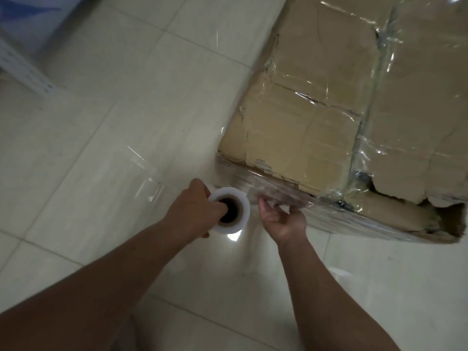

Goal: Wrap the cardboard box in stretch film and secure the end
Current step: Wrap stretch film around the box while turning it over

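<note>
A large brown cardboard box (311, 102) stands on the tiled floor at the right, its top and sides shiny with stretch film, one near corner torn open. My left hand (195, 209) grips the white stretch film roll (229, 210) upright, fingers hooked into its dark core, just left of the box's near corner. A clear sheet of film (253, 196) runs from the roll to the box's near side. My right hand (281, 219) pinches that film against the box's lower side wall, fingers curled, palm up.
Glossy white floor tiles (126, 122) surround the box. A white perforated metal post (22, 69) and a blue-white object (25, 19) sit at the upper left. Loose clear film glints on the floor (144, 171) left of the roll.
</note>
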